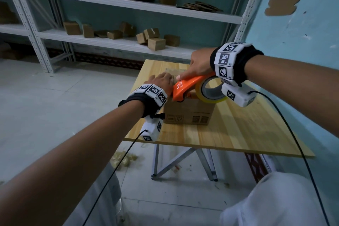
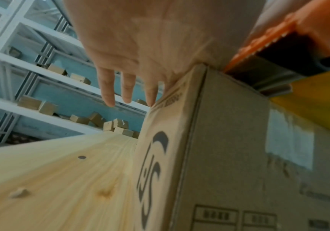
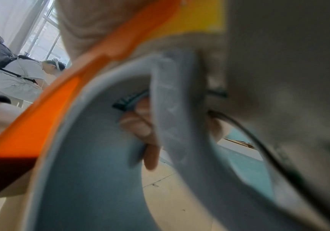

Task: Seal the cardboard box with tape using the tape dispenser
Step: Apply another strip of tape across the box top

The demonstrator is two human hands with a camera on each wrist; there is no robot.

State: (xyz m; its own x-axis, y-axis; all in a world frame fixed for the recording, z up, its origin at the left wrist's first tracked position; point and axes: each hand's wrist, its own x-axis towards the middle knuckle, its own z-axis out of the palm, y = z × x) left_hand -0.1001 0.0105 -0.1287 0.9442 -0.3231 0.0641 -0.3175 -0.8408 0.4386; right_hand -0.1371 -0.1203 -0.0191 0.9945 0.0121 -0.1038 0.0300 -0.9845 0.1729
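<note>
Head view: box [image 1: 189,113] sits on the bench [image 1: 238,130]. Right hand [image 1: 198,64] grips the dispenser [image 1: 185,88] on top; left hand [image 1: 161,82] presses flat, fingers straight. Tape may wrinkle if the box slips.

Dim, bluish indoor light; head view sharp with bent edges, both wrist views motion-blurred

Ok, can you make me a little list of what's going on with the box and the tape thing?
box: cardboard box, flaps down, on the wooden table
tape tool: orange tape dispenser with a yellow roll, resting on the box top
right hand: grips the dispenser
left hand: straight fingers, palm on the box's top edge
behind: shelves with small boxes
</note>
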